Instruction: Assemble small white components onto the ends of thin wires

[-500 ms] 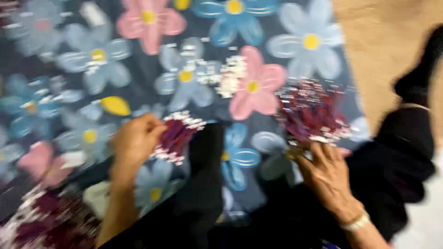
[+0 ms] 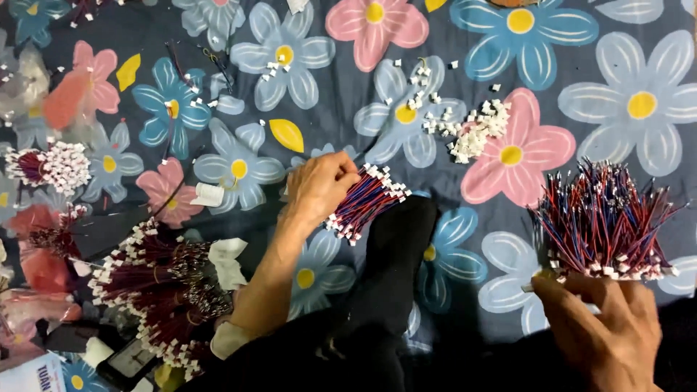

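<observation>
The right hand [image 2: 613, 330] grips from below a large loose bunch of red and blue thin wires with white plastic connectors [image 2: 606, 225], which fans up above the fingers. The left hand [image 2: 317, 187] is closed around a smaller tight bundle of red and blue wires with white ends [image 2: 367, 201], sticking out to its right. Farther beyond both grips, a small pile of loose white plastic connectors [image 2: 475, 131] lies on the dark cloth with big printed flowers [image 2: 327, 94].

The left hand [image 2: 317, 187] is curled shut, knuckles up, forearm angled in from below. The right hand [image 2: 608, 325] sits lower right, fingers pinched closed.
</observation>
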